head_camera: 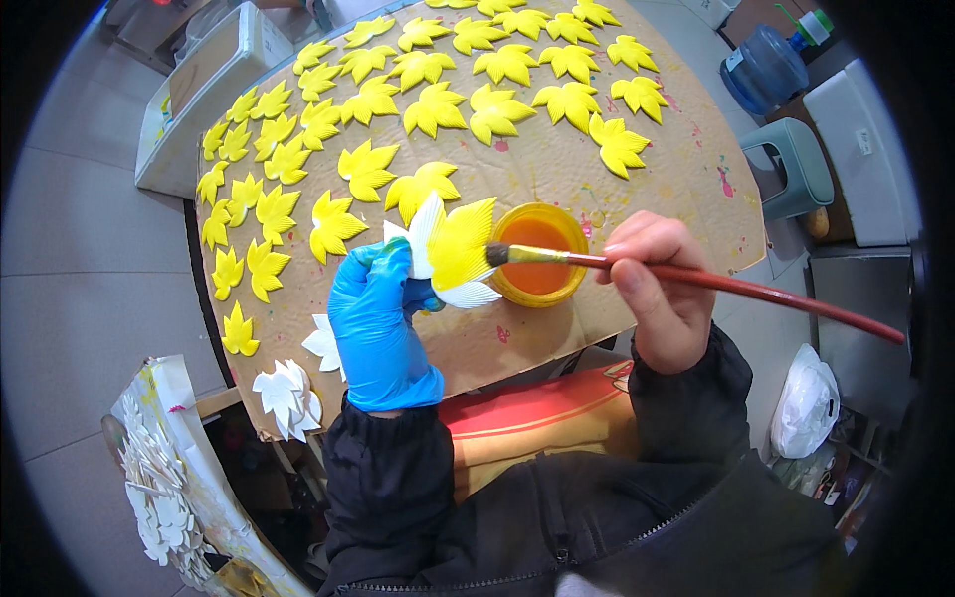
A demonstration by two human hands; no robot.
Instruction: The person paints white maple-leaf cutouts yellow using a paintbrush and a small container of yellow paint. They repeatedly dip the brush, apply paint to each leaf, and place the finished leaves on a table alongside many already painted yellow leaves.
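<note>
My left hand (384, 321), in a blue disposable glove, grips a leaf-shaped piece (459, 242) by its left side. Yellow covers the middle and upper right lobes of this piece; its left and lower lobes are white. Between the bare fingers of my right hand (664, 280) is a paintbrush (716, 282) with a red-brown handle. The dark bristles (498, 254) meet the right edge of the piece, or lie just beside it. Under the brush ferrule stands a round yellow tub (542, 298) holding orange-looking liquid.
Several yellow leaf pieces (436, 110) lie spread over the cardboard tabletop (477, 358). White pieces (287, 399) are stacked at its near left corner. More white pieces (160, 485) heap on a side surface at lower left. A stool (794, 168) and water bottle (765, 71) stand right.
</note>
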